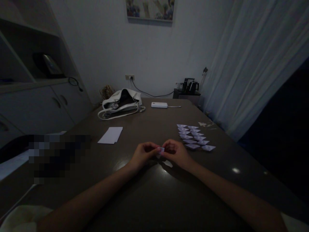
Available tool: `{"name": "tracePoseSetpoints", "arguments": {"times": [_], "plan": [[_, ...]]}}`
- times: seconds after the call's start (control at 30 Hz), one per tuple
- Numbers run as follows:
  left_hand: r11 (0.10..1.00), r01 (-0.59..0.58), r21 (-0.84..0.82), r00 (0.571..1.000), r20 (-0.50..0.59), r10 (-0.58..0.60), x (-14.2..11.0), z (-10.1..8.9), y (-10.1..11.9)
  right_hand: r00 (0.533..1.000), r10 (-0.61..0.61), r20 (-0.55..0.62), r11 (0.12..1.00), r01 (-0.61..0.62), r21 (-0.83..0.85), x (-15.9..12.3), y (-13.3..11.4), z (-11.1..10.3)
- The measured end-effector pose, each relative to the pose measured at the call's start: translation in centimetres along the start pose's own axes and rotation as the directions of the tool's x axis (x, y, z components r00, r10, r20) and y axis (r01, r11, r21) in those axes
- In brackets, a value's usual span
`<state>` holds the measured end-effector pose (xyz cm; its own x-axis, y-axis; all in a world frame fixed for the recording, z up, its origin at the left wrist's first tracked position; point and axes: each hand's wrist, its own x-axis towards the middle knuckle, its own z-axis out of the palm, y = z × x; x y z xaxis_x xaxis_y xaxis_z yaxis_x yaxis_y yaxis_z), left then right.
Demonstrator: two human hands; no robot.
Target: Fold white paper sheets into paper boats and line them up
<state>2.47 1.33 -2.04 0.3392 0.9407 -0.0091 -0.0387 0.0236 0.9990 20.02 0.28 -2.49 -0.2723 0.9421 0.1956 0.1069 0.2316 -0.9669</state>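
Note:
Between the fingertips of both hands is a small folded piece of white paper (160,150), held just above the dark table (145,193). My left hand (144,152) pinches it from the left side. From the right, my right hand (176,152) pinches its other side. Fingers cover much of the paper, so its exact folded shape is hard to make out. Two columns of folded paper boats (193,137) lie to the right of my right hand. A stack of white paper sheets (111,135) rests on the table to the left.
A white handbag (122,101) sits at the far left of the table. Near the far edge lies a white power bank (159,105) with a short cable. Small paper scraps (205,124) are at the right edge. Kettles (191,86) stand on a cabinet behind.

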Motion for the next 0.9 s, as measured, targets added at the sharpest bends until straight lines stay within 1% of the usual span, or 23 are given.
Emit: {"name": "tracePoseSetpoints", "arguments": {"times": [0.07,0.13,0.23,0.3,0.4,0.67,0.83,0.9], "plan": [[1.000,-0.001,-0.004,1.000,0.006,0.001,-0.05,-0.01,0.10,1.000,0.001,-0.003,1.000,-0.001,-0.021,-0.09,0.01,0.04],[1.000,-0.008,-0.006,1.000,0.002,0.008,-0.10,-0.09,0.21,1.000,0.000,0.010,0.996,0.001,-0.088,-0.23,-0.03,0.05],[1.000,-0.001,0.000,1.000,-0.023,0.001,-0.16,-0.28,0.36,0.998,0.019,0.067,0.974,-0.004,-0.227,-0.38,-0.16,-0.02],[1.000,0.023,-0.007,0.999,-0.025,-0.024,-0.19,-0.37,0.43,0.993,0.024,0.115,0.965,0.007,-0.262,-0.42,-0.27,-0.07],[0.999,0.039,-0.008,0.999,-0.022,-0.039,-0.22,-0.35,0.51,0.991,0.001,0.130,0.970,0.031,-0.240,-0.42,-0.42,-0.04],[0.999,-0.036,0.008,0.999,0.005,0.036,-0.15,0.06,0.33,0.996,0.006,0.092,0.978,0.013,-0.206,-0.29,-0.53,-0.17],[0.997,-0.071,0.025,0.997,0.015,0.070,0.21,-0.10,-0.21,0.998,-0.028,0.048,0.975,0.038,-0.219,-0.15,-0.57,-0.49],[0.996,-0.076,0.048,0.997,0.020,0.075,0.25,-0.22,-0.32,0.998,-0.037,0.048,0.974,0.047,-0.221,-0.16,-0.53,-0.51]]}}
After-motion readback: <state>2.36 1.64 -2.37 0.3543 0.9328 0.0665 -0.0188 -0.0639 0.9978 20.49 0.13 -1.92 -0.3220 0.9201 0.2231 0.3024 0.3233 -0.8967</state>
